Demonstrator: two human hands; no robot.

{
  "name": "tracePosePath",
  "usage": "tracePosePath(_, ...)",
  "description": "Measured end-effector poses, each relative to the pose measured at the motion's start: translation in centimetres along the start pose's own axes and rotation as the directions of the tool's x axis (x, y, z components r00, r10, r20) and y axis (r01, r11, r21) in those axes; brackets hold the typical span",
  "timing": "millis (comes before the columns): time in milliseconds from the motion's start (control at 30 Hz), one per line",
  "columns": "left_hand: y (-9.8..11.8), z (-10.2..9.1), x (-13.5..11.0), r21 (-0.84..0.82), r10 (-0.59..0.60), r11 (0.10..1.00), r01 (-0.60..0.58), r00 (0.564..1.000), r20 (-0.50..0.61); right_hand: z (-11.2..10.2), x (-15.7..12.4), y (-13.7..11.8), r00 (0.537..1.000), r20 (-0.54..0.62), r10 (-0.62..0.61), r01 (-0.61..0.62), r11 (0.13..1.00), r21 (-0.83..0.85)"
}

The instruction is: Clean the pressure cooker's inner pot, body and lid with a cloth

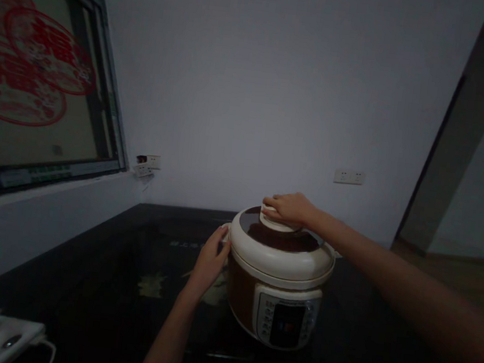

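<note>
A cream and dark brown electric pressure cooker (282, 291) stands on a dark countertop (103, 282), its control panel (287, 323) facing me. My right hand (288, 207) lies on top of the lid, fingers curled round the cream lid handle (278, 223). My left hand (210, 259) presses against the cooker's left side at the rim, fingers wrapped on its side handle.
A window (39, 82) with red paper cuttings fills the left wall. Wall sockets (148, 162) sit in the corner, another socket (350, 176) on the back wall. A white device with a cable (1, 337) lies at the front left. A doorway (465, 172) opens at the right.
</note>
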State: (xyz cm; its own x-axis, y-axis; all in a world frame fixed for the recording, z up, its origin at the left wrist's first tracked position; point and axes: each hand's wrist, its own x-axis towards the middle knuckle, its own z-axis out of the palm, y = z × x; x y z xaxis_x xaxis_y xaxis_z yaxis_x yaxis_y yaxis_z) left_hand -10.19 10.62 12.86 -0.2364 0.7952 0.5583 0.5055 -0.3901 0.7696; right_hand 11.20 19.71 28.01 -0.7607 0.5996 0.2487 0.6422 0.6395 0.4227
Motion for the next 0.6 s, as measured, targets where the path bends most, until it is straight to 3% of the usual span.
tracePosePath(267,0.24,-0.35,0.01,0.039,0.06,0.997,-0.061,0.998,0.025,0.51,-0.04,-0.41,0.998,-0.044,0.043,-0.044,0.999,-0.012)
tracePosePath(600,0.16,-0.4,0.18,0.026,0.033,0.999,-0.034,0.999,0.041,0.6,0.09,-0.54,0.997,-0.052,0.059,-0.059,0.998,0.0)
